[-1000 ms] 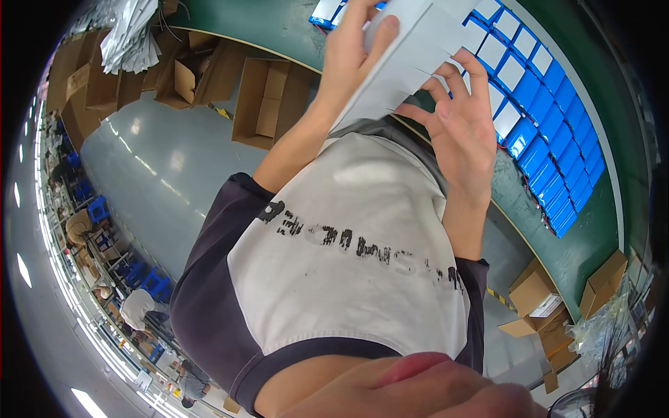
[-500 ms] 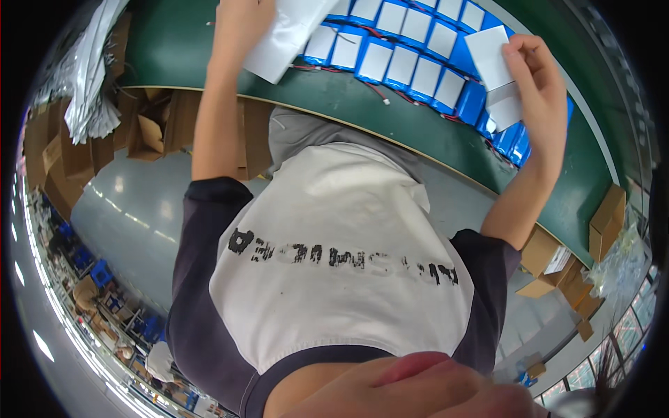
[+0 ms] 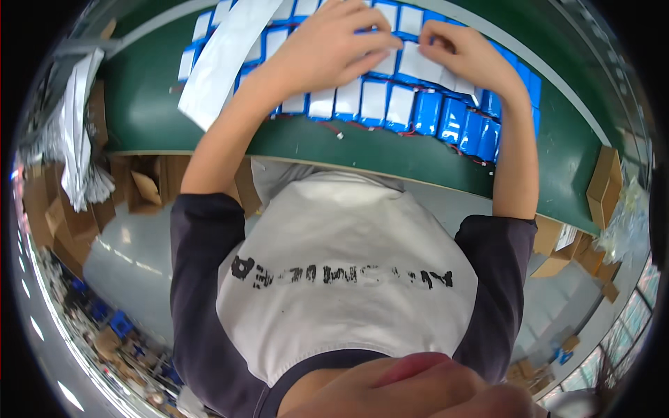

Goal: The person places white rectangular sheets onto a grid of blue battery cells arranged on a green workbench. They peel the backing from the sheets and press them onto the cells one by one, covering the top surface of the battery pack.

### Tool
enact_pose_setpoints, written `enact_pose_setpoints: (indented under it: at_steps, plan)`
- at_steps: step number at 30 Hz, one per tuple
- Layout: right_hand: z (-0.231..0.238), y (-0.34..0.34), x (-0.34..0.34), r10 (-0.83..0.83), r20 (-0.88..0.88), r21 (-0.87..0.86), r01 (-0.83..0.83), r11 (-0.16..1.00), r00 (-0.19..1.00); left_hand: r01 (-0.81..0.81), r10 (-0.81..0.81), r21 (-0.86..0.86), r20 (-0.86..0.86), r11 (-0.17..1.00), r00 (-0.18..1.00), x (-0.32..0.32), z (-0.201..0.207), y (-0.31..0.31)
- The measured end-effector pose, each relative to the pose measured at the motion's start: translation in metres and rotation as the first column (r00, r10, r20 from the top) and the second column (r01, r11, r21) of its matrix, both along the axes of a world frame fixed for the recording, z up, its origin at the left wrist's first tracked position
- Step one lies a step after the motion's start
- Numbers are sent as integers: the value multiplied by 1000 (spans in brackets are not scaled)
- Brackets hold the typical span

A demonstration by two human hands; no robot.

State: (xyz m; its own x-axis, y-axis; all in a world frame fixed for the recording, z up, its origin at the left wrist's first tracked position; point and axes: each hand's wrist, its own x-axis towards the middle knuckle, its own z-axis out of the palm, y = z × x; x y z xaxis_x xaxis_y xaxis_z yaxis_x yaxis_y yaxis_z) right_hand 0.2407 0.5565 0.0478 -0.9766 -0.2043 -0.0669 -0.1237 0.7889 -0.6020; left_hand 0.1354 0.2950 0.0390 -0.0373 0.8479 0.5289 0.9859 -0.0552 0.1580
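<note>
Rows of flat blue battery packs (image 3: 426, 111), many with white pads on top, lie on the green table before me. My right hand (image 3: 470, 59) is closed, thumb and fingers pinching a white pad strip (image 3: 420, 66) low over the packs. Just left of it, my left hand (image 3: 334, 45) hovers above the middle rows with thumb and forefinger drawn together. Whatever its fingertips hold is too small to make out. A large white sheet (image 3: 226, 63) lies across the packs at the left, beside my left forearm.
Thin red wires with white connectors (image 3: 339, 135) stick out along the packs' near edge. Silvery-white plastic sheets (image 3: 80, 132) hang at the table's left end. Cardboard boxes (image 3: 146, 184) stand below on the left. Another carton (image 3: 605, 182) and clear plastic (image 3: 624, 223) are at the right.
My left hand has left the large white sheet and moved right, over the packs. My right hand has lowered the pad strip from a raised, tilted position and brought it left.
</note>
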Motion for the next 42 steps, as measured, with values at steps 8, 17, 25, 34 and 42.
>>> enact_pose_setpoints:
  at_steps: [8,17,25,34,42]
  plan:
    - [-8,25,7,-127,-321,65,155,986,939,8,-19,-111,-97,994,995,6,-28,15]
    - [-3,26,18,33,-255,43,-23,999,966,-16,4,-129,-94,991,996,15,-37,19]
    - [-13,10,12,-35,-186,79,51,996,982,-33,-2,-173,-201,984,980,15,-34,26]
    - [33,-1,27,-110,-459,156,202,967,881,-35,13,-203,-108,979,994,20,-32,38]
    - [59,22,-4,-18,-329,-38,6,999,944,-56,55,-69,-3,996,998,5,-2,53]
